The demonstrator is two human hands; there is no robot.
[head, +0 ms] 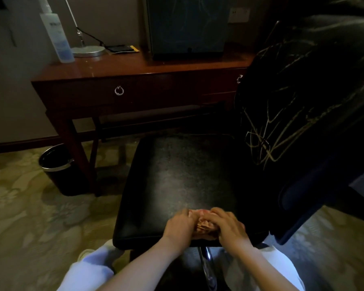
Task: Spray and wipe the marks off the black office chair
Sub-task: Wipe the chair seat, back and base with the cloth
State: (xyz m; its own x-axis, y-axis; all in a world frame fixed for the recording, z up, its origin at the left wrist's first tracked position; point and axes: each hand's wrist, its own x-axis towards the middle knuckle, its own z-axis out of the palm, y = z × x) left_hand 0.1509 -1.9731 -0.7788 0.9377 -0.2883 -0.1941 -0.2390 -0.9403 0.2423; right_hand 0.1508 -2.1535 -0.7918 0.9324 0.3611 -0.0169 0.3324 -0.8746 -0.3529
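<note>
The black office chair's seat (177,175) fills the middle of the view. Its backrest (303,101) stands at the right, covered with pale scribbled marks (267,141). A crumpled pinkish cloth (204,226) lies on the seat's front edge. My left hand (180,226) grips its left side and my right hand (227,226) grips its right side, both resting on the seat. A clear spray bottle (56,32) stands upright on the far left corner of the wooden desk (135,66), well away from both hands.
A lamp base (88,51) and a dark box (187,28) sit on the desk. A black waste bin (59,169) stands on the patterned carpet by the desk's left leg. My knees in pale trousers (88,271) are under the seat's front.
</note>
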